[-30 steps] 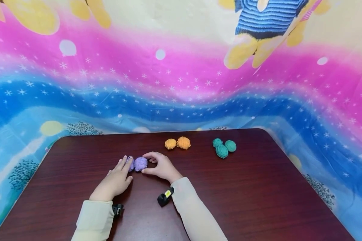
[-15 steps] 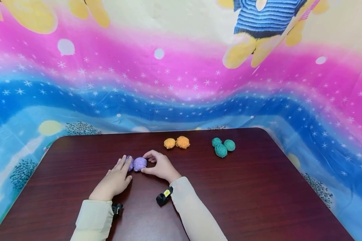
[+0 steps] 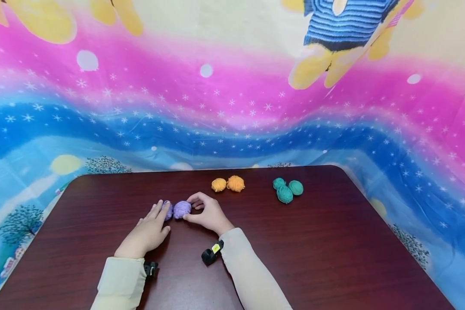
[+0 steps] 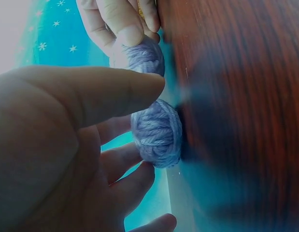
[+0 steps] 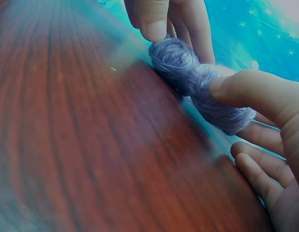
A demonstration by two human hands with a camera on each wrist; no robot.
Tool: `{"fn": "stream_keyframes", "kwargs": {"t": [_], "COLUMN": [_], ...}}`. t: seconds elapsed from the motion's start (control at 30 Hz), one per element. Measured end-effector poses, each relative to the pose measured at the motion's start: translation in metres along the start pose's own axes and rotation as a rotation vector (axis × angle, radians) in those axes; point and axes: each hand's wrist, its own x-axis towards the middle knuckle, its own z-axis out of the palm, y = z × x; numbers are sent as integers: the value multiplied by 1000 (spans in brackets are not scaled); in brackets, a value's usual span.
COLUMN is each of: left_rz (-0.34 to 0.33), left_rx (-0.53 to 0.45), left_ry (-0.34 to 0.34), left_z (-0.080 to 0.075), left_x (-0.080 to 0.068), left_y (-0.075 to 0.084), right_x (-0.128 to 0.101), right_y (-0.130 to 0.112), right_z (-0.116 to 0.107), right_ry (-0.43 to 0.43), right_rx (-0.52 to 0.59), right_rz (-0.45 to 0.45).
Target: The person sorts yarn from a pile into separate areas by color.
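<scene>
Two purple yarn balls sit side by side on the table, left of its middle. My left hand (image 3: 149,232) lies at the left yarn ball (image 3: 168,212), its outstretched fingers touching and partly covering it. In the left wrist view, the fingers reach behind that ball (image 4: 159,137) and the thumb stands apart on the near side. My right hand (image 3: 210,215) pinches the right yarn ball (image 3: 181,209) between thumb and fingers. In the right wrist view, the thumb presses on this ball (image 5: 224,113), which appears to meet the other one (image 5: 171,58).
Toward the back of the brown table (image 3: 314,249) lie a small yellow yarn ball (image 3: 218,185) and an orange one (image 3: 236,184). Several green yarn balls (image 3: 284,194) cluster farther right. A patterned cloth (image 3: 232,107) hangs behind the table.
My right hand has shifted slightly to the right with the right purple yarn ball, which has turned a little. The left hand stays in place.
</scene>
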Motion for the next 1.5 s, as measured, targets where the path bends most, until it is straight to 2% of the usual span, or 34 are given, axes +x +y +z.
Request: {"fn": "stream_keyframes", "kwargs": {"t": [0.7,1.0,1.2,1.5], "left_rz": [-13,-12,-17,-22], "left_rx": [-15,-8,-15,-17], "left_ry": [-13,-10,-21,-27], "left_z": [2,1,0,-1], "left_x": [-5,-5,-4,-4], "left_y": [0,3,3,2], "right_x": [-1,8,20,33], "right_y": [-6,-10,-6,-6], "right_z": [0,3,12,16], "right_ry": [114,207,272,271], "right_rx": [169,174,174,155], "right_rz": [45,127,170,191]}}
